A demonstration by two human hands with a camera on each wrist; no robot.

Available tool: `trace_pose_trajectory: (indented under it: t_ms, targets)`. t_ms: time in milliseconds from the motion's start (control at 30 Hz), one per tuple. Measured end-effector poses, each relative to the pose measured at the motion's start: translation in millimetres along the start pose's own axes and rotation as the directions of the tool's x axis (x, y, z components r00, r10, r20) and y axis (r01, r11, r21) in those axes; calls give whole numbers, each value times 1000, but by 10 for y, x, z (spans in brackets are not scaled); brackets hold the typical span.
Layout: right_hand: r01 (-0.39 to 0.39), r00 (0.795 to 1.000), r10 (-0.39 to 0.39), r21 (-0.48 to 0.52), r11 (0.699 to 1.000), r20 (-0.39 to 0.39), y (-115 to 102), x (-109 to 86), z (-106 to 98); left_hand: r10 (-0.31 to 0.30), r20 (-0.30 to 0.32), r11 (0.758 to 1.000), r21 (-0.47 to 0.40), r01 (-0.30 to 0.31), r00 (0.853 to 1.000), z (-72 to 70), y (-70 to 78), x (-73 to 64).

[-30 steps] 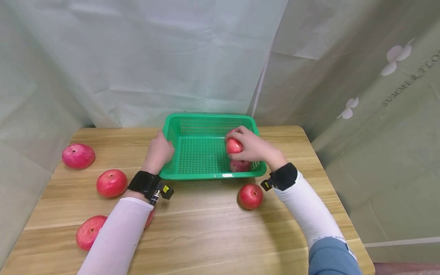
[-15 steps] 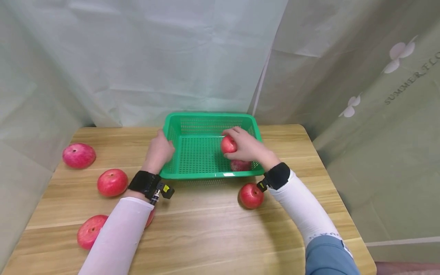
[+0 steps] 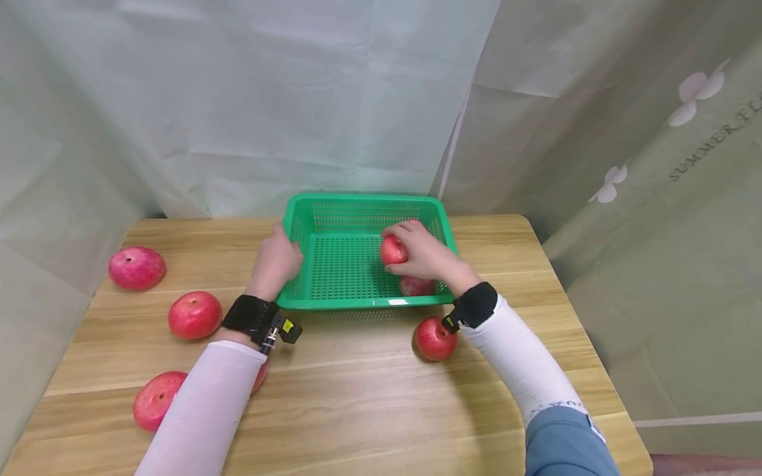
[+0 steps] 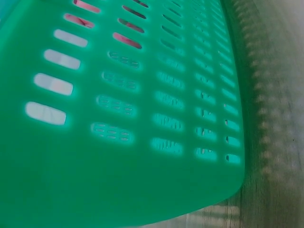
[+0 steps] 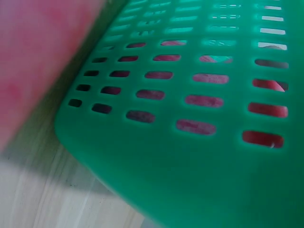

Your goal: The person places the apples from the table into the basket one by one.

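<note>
In the head view a green slotted plastic basket (image 3: 333,303) stands at the back of the table. My left hand (image 3: 276,264) grips its left rim, fingers curled over the edge. Inside the basket's right half, my right hand (image 3: 421,252) holds a red apple (image 3: 393,251), thumb on the near side and fingers over the far side. A duller, purplish-red fruit (image 3: 418,286) lies below that hand against the front wall. Behind the fingers a bit of another red fruit (image 3: 415,223) shows. The basket's wall (image 4: 118,175) fills much of the left wrist view, hiding the hand.
One red apple (image 3: 436,338) sits before the basket, under my right wrist. To the left lie a pinkish oval fruit (image 3: 137,268) and red apples (image 3: 194,315), one (image 3: 156,400) partly behind my left sleeve. Another (image 3: 260,376) peeks out beside that forearm. Curtains (image 3: 381,106) hang close behind the table.
My right hand has shifted a little to the left inside the basket, carrying the apple with it. The left hand stays on the rim, and the other fruit stays put.
</note>
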State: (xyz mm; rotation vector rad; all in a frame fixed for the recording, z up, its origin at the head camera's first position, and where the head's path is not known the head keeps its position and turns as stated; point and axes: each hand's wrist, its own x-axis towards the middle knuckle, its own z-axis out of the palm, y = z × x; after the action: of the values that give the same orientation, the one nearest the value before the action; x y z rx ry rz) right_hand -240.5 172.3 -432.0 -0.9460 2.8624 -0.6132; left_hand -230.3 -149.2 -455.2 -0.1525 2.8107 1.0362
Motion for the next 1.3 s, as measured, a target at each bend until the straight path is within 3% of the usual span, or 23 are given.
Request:
trace_pose_trajectory:
  t_ms: [333,833,1300]
  targets:
    - [11,1000,-11,-14,1000,16,-5,10,18,3,7,1000,-5,-3,1000,-17,7,-27]
    - [-30,998,36,-109,994,59,-29,48,71,11,1,1000,7,-11,1000,-6,-1,-3]
    - [-6,995,26,-191,982,100,-58,102,171,19,-9,1000,15,-19,1000,4,-28,13]
